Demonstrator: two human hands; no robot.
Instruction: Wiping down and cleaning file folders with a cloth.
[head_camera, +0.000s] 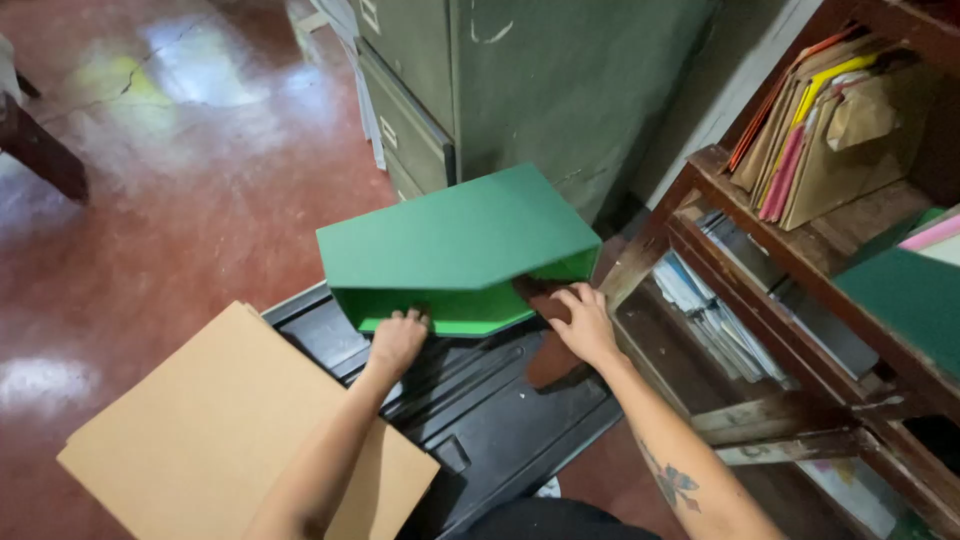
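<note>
Head view: hands (490, 335) (fingertips hidden) inside green box (455, 240)

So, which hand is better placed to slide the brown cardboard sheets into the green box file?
Probably the left hand: it grips the green box file rim nearest the brown cardboard sheets; the right hand is farther away.

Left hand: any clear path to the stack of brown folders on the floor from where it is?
Probably yes. The left hand rests at the open mouth of the green file box, holding nothing that shows. The brown folders lie just beside and below its forearm, top face bare, with nothing between them.
</note>
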